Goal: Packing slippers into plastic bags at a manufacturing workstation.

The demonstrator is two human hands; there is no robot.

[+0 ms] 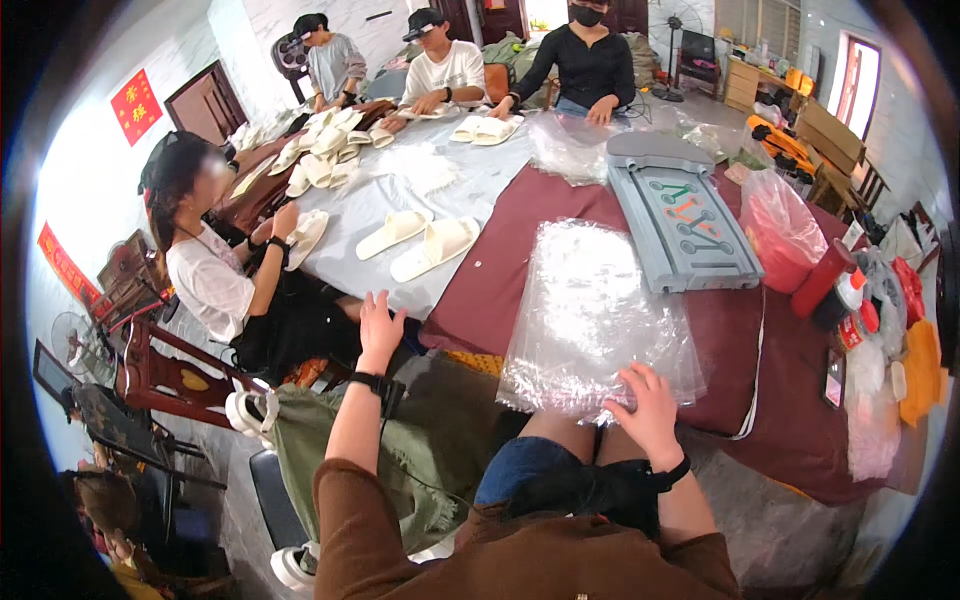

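Well to the left of the fingers of the left hand (380, 340), a red banner (66, 262) with yellowish lettering hung on the wall; higher up and well beyond those fingers, a red poster (136, 107) bore large yellow characters. Nearer on the same side, a seated co-worker (210, 270) held a cream slipper (307, 240). The left forearm reached up from the lower edge, a black band (378, 390) at its wrist; the fingers were released, raised and spread, the thumb angled to the right. Just beyond them, a pair of cream slippers (437, 248) lay on the pale part of the surface (490, 300). Farther right, transparent plastic bags (580, 300) lay on the maroon cloth, reaching from the right hand's (650, 412) fingers outward. That hand was turned palm down, its fingers bent at the bags' near edge and the thumb set apart; whether they pinched the film could not be told. Beyond them stood a grey case (685, 225) with green and orange shapes. Well to their right, a phone (834, 380) lay near a red-lidded jar (858, 326), whose label was too small to read.
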